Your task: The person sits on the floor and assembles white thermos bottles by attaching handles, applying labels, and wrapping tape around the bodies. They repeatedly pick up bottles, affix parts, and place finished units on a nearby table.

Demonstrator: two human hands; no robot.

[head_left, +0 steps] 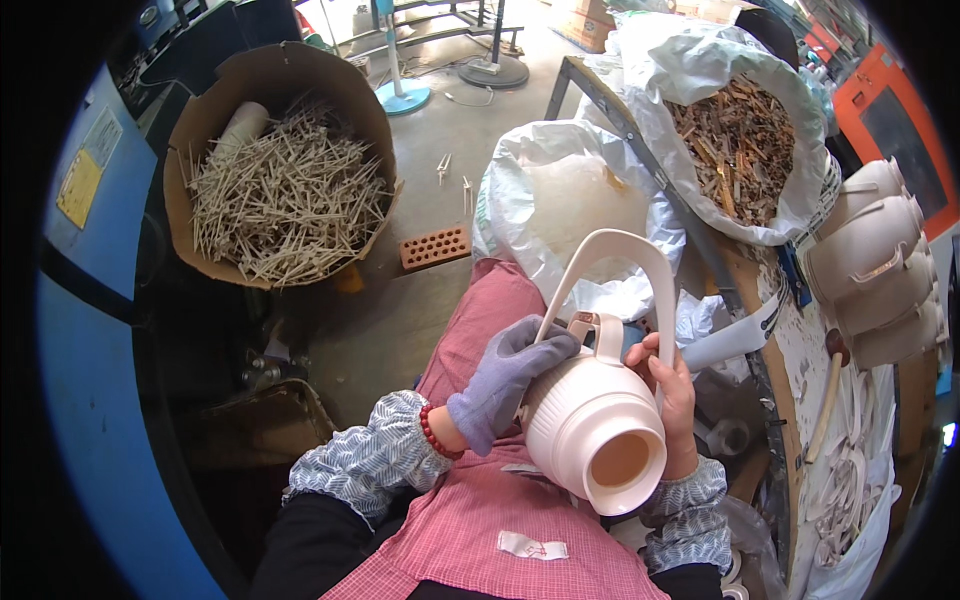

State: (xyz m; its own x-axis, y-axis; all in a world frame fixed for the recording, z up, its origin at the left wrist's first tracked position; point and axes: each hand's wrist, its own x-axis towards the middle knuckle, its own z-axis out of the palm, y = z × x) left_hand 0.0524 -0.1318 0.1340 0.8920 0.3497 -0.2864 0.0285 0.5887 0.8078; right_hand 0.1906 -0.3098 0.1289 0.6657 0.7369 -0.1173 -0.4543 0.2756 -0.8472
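Observation:
Over my lap I hold a pale pink plastic thermos jug shell (572,408), tilted with its round open mouth toward me. Its tall arched carrying handle (628,243) stands up at the far side, and a smaller side grip (607,338) sits below that arch. My left hand (506,375), in a grey-purple glove, is closed on the left side where the arch meets the body. My bare right hand (672,400) grips the right side, its fingertips curled by the handle's right leg. The jug hides part of the right palm.
At far left stands a cardboard drum (385,225) of thin beige plastic sprues. A perforated orange brick (435,247) lies on the floor. White sacks (510,180) stand ahead, one holding brown scraps (735,150). Similar jug shells (865,255) are stacked at right, near a red-headed mallet (826,405).

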